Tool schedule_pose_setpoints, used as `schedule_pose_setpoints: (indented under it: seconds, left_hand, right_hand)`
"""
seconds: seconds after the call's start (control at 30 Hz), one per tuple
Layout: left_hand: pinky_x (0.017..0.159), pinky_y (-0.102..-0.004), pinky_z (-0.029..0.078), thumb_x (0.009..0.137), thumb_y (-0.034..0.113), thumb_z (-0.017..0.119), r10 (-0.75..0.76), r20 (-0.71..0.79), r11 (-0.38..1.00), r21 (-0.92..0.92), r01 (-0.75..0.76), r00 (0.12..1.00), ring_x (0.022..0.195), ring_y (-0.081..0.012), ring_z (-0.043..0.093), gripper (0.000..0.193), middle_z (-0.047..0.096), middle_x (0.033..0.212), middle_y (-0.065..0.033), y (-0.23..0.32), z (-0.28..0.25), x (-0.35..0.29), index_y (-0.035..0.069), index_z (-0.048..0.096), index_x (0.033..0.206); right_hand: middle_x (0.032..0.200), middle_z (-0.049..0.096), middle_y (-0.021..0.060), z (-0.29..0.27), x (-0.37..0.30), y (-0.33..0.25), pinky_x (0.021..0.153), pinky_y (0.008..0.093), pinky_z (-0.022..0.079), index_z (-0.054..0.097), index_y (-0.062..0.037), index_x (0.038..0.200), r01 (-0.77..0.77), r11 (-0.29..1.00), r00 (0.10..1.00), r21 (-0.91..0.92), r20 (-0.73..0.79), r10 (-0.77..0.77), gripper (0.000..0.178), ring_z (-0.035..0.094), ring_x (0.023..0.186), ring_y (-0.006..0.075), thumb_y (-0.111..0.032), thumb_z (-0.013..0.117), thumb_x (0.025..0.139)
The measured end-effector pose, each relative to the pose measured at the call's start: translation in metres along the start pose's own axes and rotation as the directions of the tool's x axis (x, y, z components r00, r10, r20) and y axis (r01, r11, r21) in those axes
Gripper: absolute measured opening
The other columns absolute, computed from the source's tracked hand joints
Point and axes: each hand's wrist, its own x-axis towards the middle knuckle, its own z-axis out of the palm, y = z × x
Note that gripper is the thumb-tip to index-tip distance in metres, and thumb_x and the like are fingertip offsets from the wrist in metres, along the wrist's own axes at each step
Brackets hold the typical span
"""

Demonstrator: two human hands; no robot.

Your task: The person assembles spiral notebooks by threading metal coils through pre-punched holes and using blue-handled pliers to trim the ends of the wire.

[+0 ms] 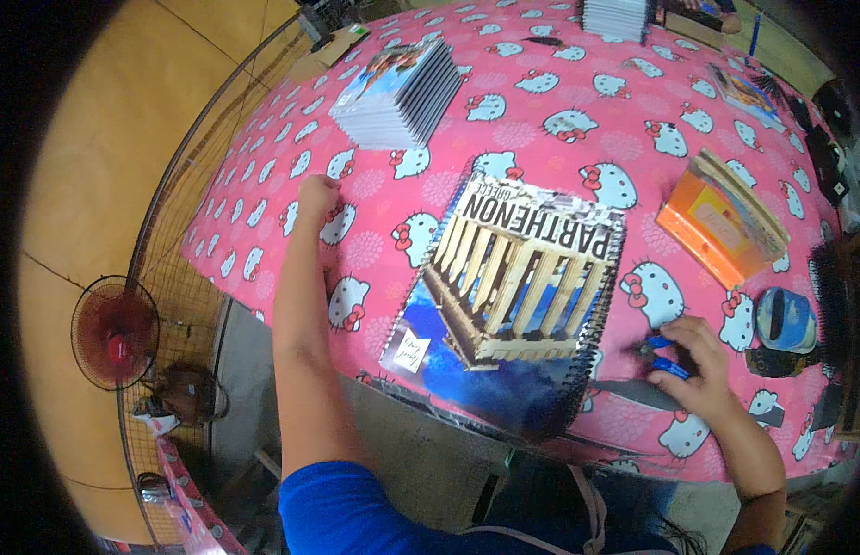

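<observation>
My right hand is wrapped round small blue-handled pliers, low over the tabletop. Their dark metal jaws point left, toward a spiral-bound notebook. The notebook lies flat in front of me with coils along both side edges. On its cover are a photo of stone columns and blue sky, printed upside down to me, and a small white label near its lower left corner. My left hand is closed at the table's left side, beyond the notebook's left edge and apart from it. Whatever its curled fingers may hold is hidden.
A pink patterned cloth covers the table. A tall stack of notebooks stands at the far left, another stack at the back. An orange box and a blue tape roll sit right. A fan stands beyond the left edge.
</observation>
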Motion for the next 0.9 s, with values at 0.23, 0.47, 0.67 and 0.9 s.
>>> schedule_pose_setpoints:
  seconds: [0.23, 0.47, 0.67, 0.9]
  left_hand:
    - [0.071, -0.0377, 0.052, 0.066, 0.03, 0.072, -0.155, 0.33, 0.988, 0.059, 0.143, 0.931, 0.077, -0.0254, 0.067, 0.033, 0.069, 0.081, -0.017, 0.007, -0.053, -0.065, 0.004, 0.071, 0.087]
    - [0.068, -0.0371, 0.051, 0.073, 0.041, 0.073, 0.014, -0.025, 0.985, -0.172, -0.018, 1.0, 0.079, -0.0245, 0.068, 0.049, 0.07, 0.095, -0.0161, 0.105, -0.104, -0.105, 0.008, 0.067, 0.11]
    - [0.112, -0.0445, 0.017, 0.094, 0.041, 0.049, 0.716, -0.103, 0.575, -0.475, -0.666, 0.691, 0.133, -0.0255, 0.038, 0.04, 0.052, 0.134, -0.0114, 0.297, -0.171, -0.226, 0.014, 0.061, 0.121]
    - [0.109, -0.0561, 0.02, 0.093, 0.031, 0.051, 0.966, 0.021, 0.24, -0.446, -0.862, 0.257, 0.097, -0.0234, 0.063, 0.04, 0.068, 0.073, -0.0059, 0.33, -0.135, -0.248, 0.005, 0.071, 0.07]
  right_hand:
    - [0.102, 0.061, 0.0148, 0.003, -0.005, 0.003, 0.086, 0.0388, 0.046, 0.059, -0.0022, 0.108, -0.035, 0.999, 0.998, 0.0, -0.045, 0.035, 0.049, 0.059, 0.096, 0.0308, -0.025, 0.079, 0.07]
    - [0.1, 0.061, 0.0128, 0.001, -0.007, -0.001, 0.083, 0.0372, 0.047, 0.06, -0.0037, 0.107, 0.061, 0.998, 0.996, -0.004, -0.062, -0.061, 0.041, 0.059, 0.095, 0.0282, -0.026, 0.074, 0.075]
    - [0.097, 0.058, 0.0115, 0.004, -0.006, -0.052, 0.077, 0.0405, 0.047, 0.059, -0.0081, 0.112, 0.314, 0.949, 0.945, 0.025, 0.092, -0.315, 0.043, 0.058, 0.09, 0.0301, -0.027, 0.069, 0.075]
    - [0.102, 0.057, 0.0092, 0.0, 0.002, -0.064, 0.085, 0.0407, 0.041, 0.058, -0.01, 0.112, 0.405, 0.911, 0.911, -0.074, 0.114, -0.396, 0.044, 0.056, 0.096, 0.027, -0.03, 0.069, 0.075]
